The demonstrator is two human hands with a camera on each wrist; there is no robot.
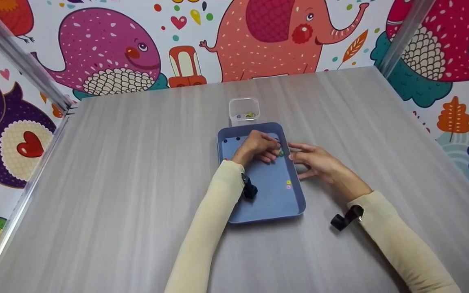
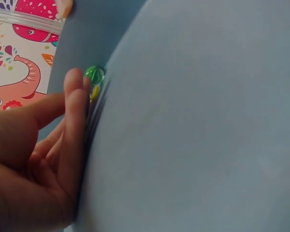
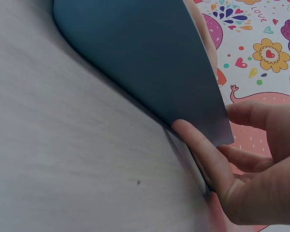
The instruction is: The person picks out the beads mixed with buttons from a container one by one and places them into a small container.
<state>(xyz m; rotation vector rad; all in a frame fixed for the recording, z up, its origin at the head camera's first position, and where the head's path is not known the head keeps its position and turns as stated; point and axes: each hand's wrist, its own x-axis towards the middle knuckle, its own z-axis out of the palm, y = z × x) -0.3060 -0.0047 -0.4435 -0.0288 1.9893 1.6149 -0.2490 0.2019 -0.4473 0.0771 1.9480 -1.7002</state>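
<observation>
In the head view, my left hand (image 1: 257, 146) reaches into a blue tray (image 1: 265, 207), its fingertips down by the far right corner. A green bead (image 2: 94, 74) and a small yellow bead (image 2: 94, 93) lie just past those fingertips in the left wrist view. The fingers hide whether a bead is pinched between them. At the tray's right wall, my right hand (image 1: 318, 162) holds the edge. One digit touches the rim, and others lie along the outer side near the base, as the right wrist view shows.
A clear plastic box (image 1: 244, 108) with several beads stands just behind the tray. Dark beads (image 1: 238, 138) lie at the tray's far left. A yellow bead (image 1: 288, 182) and a pink bead (image 1: 288, 187) sit near its right wall. Printed panels (image 1: 112, 49) border the grey table (image 1: 136, 162).
</observation>
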